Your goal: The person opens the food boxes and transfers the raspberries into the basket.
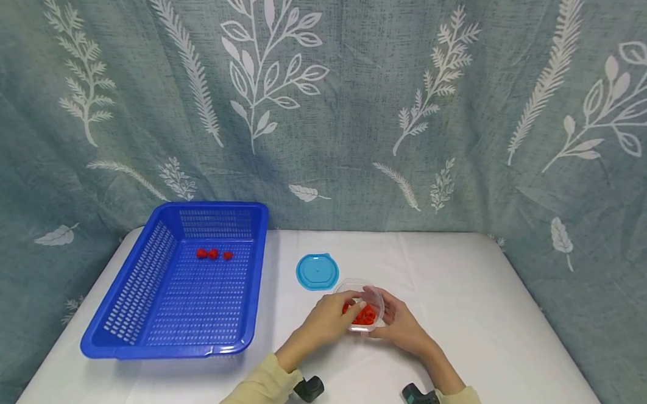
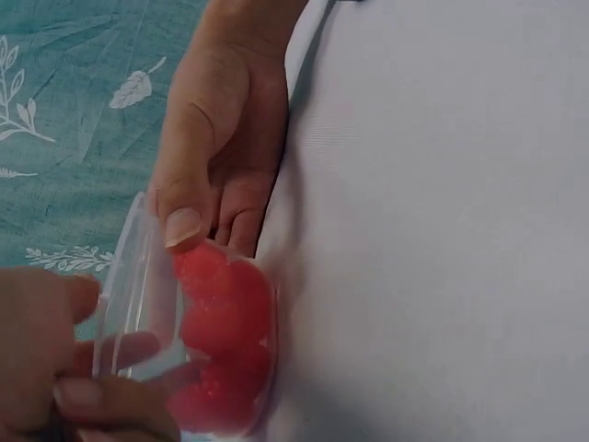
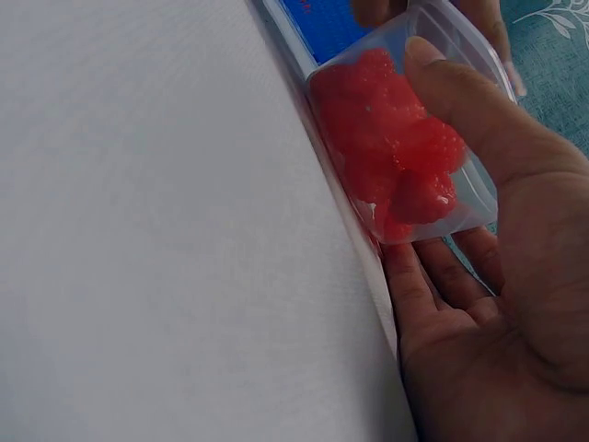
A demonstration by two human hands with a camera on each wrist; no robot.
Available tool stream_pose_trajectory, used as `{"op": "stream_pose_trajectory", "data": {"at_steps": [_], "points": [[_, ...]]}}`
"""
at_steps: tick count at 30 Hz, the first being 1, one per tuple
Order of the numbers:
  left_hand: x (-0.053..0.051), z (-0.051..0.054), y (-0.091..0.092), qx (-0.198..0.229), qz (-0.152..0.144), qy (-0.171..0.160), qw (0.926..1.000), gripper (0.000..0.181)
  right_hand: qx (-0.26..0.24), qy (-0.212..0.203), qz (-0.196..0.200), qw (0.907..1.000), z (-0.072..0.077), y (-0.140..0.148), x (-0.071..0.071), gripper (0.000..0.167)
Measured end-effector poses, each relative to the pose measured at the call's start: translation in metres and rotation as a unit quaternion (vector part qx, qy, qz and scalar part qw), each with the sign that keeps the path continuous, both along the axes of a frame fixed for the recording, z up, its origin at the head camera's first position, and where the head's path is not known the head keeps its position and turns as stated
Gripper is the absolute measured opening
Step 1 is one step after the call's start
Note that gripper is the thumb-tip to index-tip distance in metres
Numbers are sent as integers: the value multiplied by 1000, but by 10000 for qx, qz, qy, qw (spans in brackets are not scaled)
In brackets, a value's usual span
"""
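Observation:
A small clear plastic container [image 1: 351,283] holds several red strawberry-like pieces [image 1: 367,315]. My right hand [image 1: 402,327] grips its right side, the thumb along the near wall and the other fingers around the far side and base. From the left, my left hand [image 1: 328,316] reaches over the rim, its fingertips inside the container. In the left wrist view, part of the left hand [image 2: 69,368] appears beside the clear wall; whether it pinches a piece is hidden. Through the wall in the right wrist view, the red pieces [image 3: 391,138] lie heaped together.
A blue perforated basket [image 1: 258,278] stands on the left of the white-covered table [image 1: 442,269], with three red pieces [image 1: 213,253] toward its back. Just behind the container lies a round light-blue lid [image 1: 317,272]. A green patterned curtain [image 1: 352,115] hangs behind.

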State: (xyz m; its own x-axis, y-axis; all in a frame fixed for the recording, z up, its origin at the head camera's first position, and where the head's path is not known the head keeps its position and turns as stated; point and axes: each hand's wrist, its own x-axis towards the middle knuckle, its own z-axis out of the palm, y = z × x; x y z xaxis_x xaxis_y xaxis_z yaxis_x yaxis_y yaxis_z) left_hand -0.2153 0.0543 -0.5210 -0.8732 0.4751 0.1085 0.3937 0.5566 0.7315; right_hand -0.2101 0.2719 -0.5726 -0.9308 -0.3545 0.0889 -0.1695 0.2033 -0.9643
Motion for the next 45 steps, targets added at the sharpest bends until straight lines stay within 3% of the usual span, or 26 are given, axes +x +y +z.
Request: {"op": "stream_pose_trajectory", "data": {"at_steps": [5,13,27,45], "points": [[0,-3,5,-438,143,151,9988,29,-186,67,151,9997,0,-2,1,87],[1,-1,6,-587,194,107,9980,18,-108,-32,64,9999,-1,-3,2,88],[-3,-1,5,-363,6,-309,9989,12,-102,20,132,9999,-2,-2,3,88],[1,0,8,-396,232,-126,9989,9,-34,-63,18,10000,1,-2,1,88]]}}
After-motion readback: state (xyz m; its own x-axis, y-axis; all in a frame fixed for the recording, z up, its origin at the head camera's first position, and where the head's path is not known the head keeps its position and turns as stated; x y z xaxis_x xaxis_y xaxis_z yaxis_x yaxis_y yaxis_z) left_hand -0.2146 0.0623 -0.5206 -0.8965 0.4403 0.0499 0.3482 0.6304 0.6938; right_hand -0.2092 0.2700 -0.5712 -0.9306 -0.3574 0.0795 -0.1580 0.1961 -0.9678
